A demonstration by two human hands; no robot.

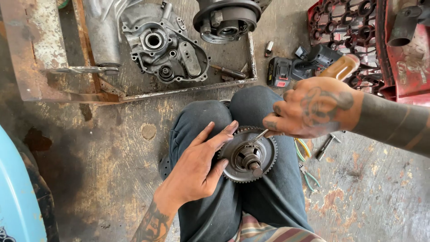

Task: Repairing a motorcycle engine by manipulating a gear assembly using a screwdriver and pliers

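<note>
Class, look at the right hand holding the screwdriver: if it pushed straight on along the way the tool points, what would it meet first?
Probably the toothed gear on the lap: the right hand aims the screwdriver down-left, its tip apparently already at the gear's face.

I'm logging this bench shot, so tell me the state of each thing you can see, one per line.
Left hand: steadies the toothed gear on the lap.
Right hand: gripped on a screwdriver.
Toothed gear: flat on the knees, hub up.
Screwdriver: tip on the gear face.
Engine case: open, lying in the metal tray.
Cordless driver: lying on the floor.
</note>
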